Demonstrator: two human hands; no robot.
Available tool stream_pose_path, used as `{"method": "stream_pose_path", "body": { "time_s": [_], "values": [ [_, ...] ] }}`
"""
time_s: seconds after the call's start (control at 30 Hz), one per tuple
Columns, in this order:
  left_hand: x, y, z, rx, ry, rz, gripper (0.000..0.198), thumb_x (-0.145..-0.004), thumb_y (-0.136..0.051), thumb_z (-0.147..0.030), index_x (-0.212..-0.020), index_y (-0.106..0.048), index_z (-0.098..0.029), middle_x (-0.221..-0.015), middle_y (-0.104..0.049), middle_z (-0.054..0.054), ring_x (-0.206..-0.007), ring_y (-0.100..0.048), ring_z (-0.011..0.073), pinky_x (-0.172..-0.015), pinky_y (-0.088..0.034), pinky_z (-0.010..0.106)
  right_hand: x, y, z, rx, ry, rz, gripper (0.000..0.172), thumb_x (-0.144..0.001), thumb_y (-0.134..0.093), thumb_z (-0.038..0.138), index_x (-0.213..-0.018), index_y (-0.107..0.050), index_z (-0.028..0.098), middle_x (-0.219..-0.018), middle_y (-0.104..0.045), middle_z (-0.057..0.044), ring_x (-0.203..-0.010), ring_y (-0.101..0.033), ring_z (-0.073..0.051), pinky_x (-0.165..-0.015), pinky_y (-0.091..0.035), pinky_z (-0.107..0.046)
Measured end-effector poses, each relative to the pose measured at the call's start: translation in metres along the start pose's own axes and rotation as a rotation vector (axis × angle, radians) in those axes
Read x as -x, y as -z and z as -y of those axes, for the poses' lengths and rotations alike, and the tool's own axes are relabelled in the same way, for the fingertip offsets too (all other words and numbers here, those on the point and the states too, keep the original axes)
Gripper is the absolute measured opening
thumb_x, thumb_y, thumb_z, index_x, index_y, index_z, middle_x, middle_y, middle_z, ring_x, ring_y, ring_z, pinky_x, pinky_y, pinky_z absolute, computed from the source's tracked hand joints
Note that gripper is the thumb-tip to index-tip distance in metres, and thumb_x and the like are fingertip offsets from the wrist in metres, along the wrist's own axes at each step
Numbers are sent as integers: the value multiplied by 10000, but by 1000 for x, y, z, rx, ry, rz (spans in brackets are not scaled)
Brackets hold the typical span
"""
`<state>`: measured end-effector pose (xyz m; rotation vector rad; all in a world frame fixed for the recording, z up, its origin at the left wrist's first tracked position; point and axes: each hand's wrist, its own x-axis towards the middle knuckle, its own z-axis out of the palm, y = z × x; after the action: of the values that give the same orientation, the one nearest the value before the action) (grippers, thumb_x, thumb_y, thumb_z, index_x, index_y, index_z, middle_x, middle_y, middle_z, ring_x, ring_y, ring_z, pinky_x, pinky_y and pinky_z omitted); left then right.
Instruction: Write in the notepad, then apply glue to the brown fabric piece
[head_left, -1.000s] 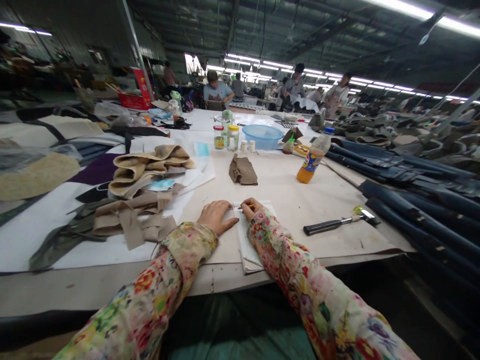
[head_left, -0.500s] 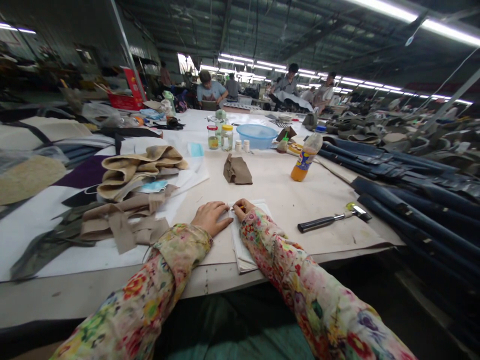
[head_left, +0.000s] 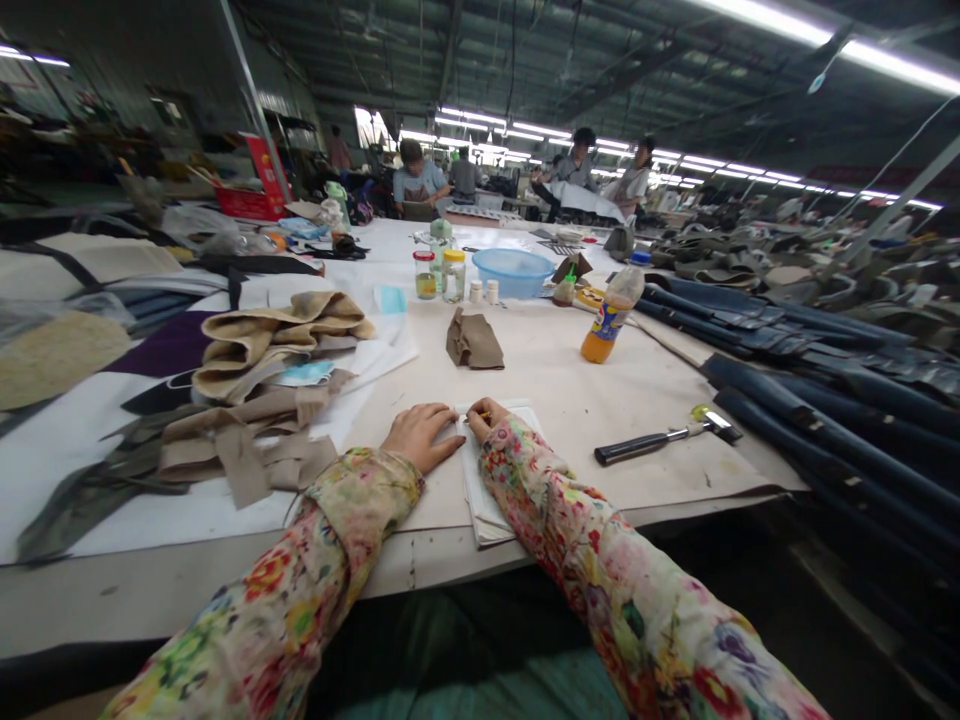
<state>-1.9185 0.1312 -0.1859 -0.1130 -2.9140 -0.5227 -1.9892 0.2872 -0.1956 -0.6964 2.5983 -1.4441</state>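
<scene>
My left hand lies flat with its fingers stretched out, pressing the left edge of a white notebook on the table. My right hand is curled closed around a pen over the top of the notebook's page. Both arms wear floral sleeves. A hammer with a black handle lies to the right of the notebook. A folded brown cloth piece sits farther back in the middle.
Stacked beige and brown fabric pieces lie on the left. An orange drink bottle, a blue bowl and jars stand farther back. Dark blue strips fill the right side. Other people work at the far end of the table.
The view shifted slightly between the earliest frame and now. My hands stay on the notebook in the same pose. A person in the background has moved.
</scene>
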Motion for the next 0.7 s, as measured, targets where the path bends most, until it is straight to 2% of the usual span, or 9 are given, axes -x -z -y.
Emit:
{"method": "stream_pose_path", "body": {
  "time_s": [0.7],
  "values": [
    [-1,-6,6,0,-22,-22,427,-869,-497,-507,-1208,-588,-264,-1308,-573,72,-1225,-490,279,-1033,-378,495,5,6,10,-29,-8,-18,213,-832,-480,374,-891,-592,202,-762,-632,1,-692,-566,-132,-652,-415,-245]
  ]
}}
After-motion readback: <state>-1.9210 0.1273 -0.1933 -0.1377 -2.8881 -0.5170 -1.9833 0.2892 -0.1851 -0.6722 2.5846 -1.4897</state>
